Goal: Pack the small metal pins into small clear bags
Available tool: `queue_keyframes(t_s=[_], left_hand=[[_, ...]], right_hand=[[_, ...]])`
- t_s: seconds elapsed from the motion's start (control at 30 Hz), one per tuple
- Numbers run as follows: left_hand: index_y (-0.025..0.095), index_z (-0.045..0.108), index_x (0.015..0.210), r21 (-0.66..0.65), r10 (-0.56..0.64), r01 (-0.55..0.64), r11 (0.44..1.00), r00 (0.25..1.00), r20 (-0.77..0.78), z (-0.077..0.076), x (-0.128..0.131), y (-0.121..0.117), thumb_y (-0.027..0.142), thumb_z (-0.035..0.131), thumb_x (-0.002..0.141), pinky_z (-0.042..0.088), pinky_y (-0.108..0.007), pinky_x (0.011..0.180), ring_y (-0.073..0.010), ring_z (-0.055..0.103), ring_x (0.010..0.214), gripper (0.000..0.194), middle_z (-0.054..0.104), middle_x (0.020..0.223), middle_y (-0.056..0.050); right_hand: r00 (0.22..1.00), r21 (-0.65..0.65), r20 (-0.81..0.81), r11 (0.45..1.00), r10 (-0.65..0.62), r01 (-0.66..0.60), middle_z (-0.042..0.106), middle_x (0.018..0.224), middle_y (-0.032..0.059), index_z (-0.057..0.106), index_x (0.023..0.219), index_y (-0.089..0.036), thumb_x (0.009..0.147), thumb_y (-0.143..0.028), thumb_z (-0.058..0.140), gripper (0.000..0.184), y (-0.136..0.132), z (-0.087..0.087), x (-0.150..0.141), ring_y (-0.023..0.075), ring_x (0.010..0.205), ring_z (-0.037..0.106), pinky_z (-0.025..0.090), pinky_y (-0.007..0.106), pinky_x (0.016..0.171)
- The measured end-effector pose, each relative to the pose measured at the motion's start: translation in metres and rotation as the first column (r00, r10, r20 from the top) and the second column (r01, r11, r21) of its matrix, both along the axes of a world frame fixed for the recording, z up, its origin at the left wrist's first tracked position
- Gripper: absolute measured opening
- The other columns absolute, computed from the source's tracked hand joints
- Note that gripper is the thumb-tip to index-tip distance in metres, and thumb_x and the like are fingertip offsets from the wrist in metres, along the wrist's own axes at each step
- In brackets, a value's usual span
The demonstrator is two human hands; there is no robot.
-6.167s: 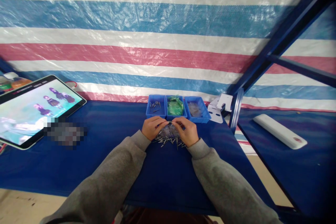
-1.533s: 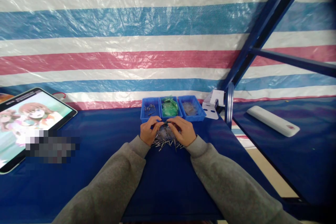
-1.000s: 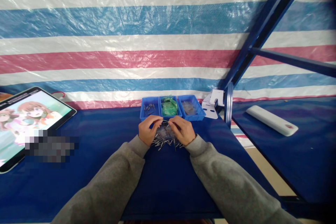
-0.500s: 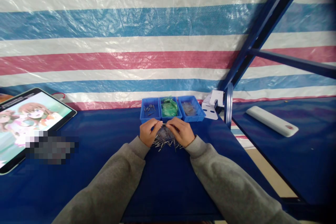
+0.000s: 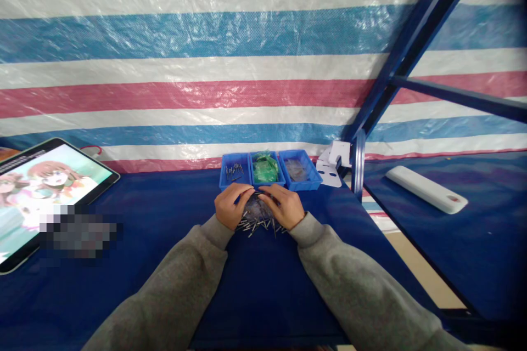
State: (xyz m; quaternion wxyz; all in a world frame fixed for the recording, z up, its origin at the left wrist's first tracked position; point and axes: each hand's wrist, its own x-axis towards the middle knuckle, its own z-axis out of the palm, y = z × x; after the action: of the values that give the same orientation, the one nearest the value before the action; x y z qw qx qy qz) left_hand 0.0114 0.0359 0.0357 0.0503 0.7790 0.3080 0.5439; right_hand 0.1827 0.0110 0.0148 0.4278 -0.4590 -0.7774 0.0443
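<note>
Metal pins [image 5: 253,224] lie piled on the table [image 5: 257,290], left hand [image 5: 231,206] at the pile's ten o'clock, right hand [image 5: 287,207] at two, fingers curled inward; whether pinching anything, I cannot tell. Fingertip handling seems underway, calling next for a light touch.

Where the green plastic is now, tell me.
In the head view, the green plastic lies in the middle bin, beyond the left hand and right hand, between the left bin of metal pieces and the right bin of clear plastic.

Bins [image 5: 308,184] in a row, pin pile [image 5: 256,224] before them, tablet [image 5: 49,189] left, card [image 5: 328,174] right
</note>
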Motion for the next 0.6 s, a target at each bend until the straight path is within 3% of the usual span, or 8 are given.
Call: queue_keyframes(t_s=[0.13,0.3,0.47,0.6], left_hand=[[0.018,0.066,0.088,0.126,0.126,-0.136,0.983,0.988,0.088,0.015,-0.011,0.014,0.020,0.056,0.081,0.047,-0.033,0.080,-0.0174,0.061,0.084,0.012,0.067,0.085,-0.005],[0.019,0.064,0.100,0.092,0.276,-0.268,0.959,0.957,-0.090,0.016,-0.016,0.024,0.025,0.056,0.081,0.041,-0.035,0.088,-0.0211,0.057,0.096,0.021,0.064,0.097,-0.008],[0.019,0.063,0.089,0.041,0.159,-0.154,0.987,0.938,-0.310,-0.004,-0.014,0.019,0.022,0.052,0.082,0.044,-0.022,0.066,-0.0125,0.060,0.067,0.014,0.067,0.077,-0.003],[0.019,0.063,0.084,0.027,0.080,-0.077,0.997,0.871,-0.484,-0.015,-0.012,0.019,0.023,0.050,0.083,0.042,-0.020,0.058,-0.0104,0.059,0.059,0.014,0.067,0.072,-0.001]], right_hand=[[0.995,-0.003,-0.016,0.995,-0.102,0.102,0.064,0.091,0.0067,0.055,0.113,-0.021,0.089,-0.032,0.041,0.030,0.001,0.000,0.001,0.0160,0.075,0.060,0.046,0.027,0.070],[0.990,-0.036,0.049,0.990,-0.132,0.134,0.063,0.086,0.0047,0.060,0.099,-0.021,0.087,-0.027,0.045,0.021,0.005,-0.005,0.003,0.0137,0.068,0.058,0.043,0.025,0.064],[0.980,-0.089,0.136,0.983,-0.148,0.161,0.060,0.073,0.0012,0.062,0.082,-0.021,0.080,-0.022,0.052,0.010,0.008,-0.009,0.007,0.0131,0.064,0.055,0.039,0.024,0.060],[0.971,-0.142,0.189,0.974,-0.149,0.177,0.058,0.072,0.0005,0.062,0.081,-0.022,0.076,-0.021,0.056,0.008,0.009,-0.009,0.006,0.0134,0.065,0.054,0.037,0.024,0.057]])
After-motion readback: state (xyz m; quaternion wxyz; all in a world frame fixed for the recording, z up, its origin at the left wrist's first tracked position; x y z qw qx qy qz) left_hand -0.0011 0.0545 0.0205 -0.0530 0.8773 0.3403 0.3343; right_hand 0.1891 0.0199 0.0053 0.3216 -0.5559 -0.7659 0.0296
